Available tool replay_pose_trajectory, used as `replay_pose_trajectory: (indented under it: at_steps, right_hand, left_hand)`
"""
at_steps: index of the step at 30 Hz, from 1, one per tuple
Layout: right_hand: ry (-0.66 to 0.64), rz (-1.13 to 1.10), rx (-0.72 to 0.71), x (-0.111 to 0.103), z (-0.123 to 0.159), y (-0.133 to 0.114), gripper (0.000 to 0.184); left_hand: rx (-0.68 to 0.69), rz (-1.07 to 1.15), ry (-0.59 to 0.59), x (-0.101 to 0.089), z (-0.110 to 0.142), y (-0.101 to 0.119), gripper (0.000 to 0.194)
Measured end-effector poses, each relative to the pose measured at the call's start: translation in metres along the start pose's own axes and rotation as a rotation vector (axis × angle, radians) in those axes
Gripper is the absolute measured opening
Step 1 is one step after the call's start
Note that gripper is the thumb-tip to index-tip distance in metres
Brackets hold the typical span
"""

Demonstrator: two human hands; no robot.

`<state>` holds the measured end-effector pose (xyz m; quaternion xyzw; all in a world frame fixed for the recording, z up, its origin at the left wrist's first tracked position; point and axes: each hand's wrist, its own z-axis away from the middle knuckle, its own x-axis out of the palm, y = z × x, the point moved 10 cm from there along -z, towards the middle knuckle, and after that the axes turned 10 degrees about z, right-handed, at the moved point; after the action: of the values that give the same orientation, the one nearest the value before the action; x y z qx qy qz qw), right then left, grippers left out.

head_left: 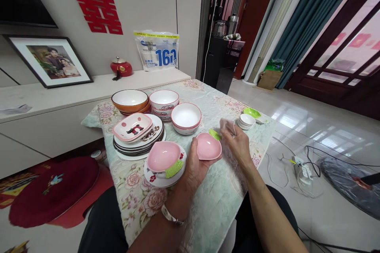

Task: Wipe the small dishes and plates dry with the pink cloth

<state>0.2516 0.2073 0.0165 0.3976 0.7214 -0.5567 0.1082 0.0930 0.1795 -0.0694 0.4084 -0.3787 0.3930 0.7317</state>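
My left hand (196,166) grips a small pink peach-shaped dish (209,146) with a green leaf edge, thumb along its side and fingers underneath. Just right of the leaf, my right hand (239,144) is closed on a pale pinkish cloth (228,125). Left of my left hand, a matching pink dish (163,156) rests on a white plate (151,178) with red flowers. Behind it stands a stack of dark-rimmed plates (139,151), topped by a pink rectangular dish (132,126).
White bowls with red rims (186,116) and brown bowls (130,101) stand at the table's back. Small white dishes (247,121) and a green leaf-shaped dish (252,112) sit at the right. The flowered tablecloth (213,205) covers the table. Cables and a power strip (303,172) lie on the floor.
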Motion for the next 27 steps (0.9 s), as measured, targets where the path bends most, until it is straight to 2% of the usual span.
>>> replay_pose_trajectory:
  at_steps: [2, 4, 6, 9, 12, 15, 18, 22, 25, 27]
  right_hand:
    - [-0.005, -0.038, -0.044, -0.007, 0.000, -0.008, 0.041]
    - [-0.101, -0.109, -0.104, 0.000, 0.002, -0.017, 0.043]
    - [-0.174, -0.119, -0.180, 0.010, 0.008, -0.027, 0.035]
    - [-0.177, -0.002, -0.309, 0.025, 0.022, -0.045, 0.015]
    - [-0.140, 0.220, -0.364, 0.038, 0.034, -0.056, 0.020]
    - [-0.161, 0.300, -0.353, 0.047, 0.037, -0.060, 0.020]
    - [-0.288, 0.108, -0.353, 0.052, 0.036, -0.061, 0.023]
    - [-0.608, -0.080, -0.328, 0.059, 0.040, -0.060, 0.025]
    - [-0.743, 0.013, -0.482, 0.055, 0.051, -0.072, 0.024]
    - [-0.706, 0.205, -0.584, 0.051, 0.055, -0.076, 0.027]
  left_hand:
    - [0.031, -0.007, 0.011, -0.001, -0.002, 0.003, 0.053]
    - [0.039, -0.018, 0.000, 0.000, -0.004, 0.003, 0.052]
    - [0.034, -0.029, -0.050, 0.004, -0.006, 0.001, 0.051]
    - [0.009, -0.039, -0.178, 0.016, -0.007, -0.005, 0.048]
    - [0.047, -0.041, -0.250, 0.022, -0.004, -0.004, 0.044]
    - [0.105, -0.062, -0.226, 0.021, -0.002, -0.001, 0.042]
    - [0.112, -0.078, -0.182, 0.017, -0.002, 0.000, 0.046]
    - [0.102, -0.144, -0.178, 0.016, -0.002, -0.001, 0.046]
    - [0.125, -0.173, -0.173, 0.014, -0.003, 0.002, 0.046]
    - [0.141, -0.172, -0.157, 0.012, -0.004, 0.003, 0.047]
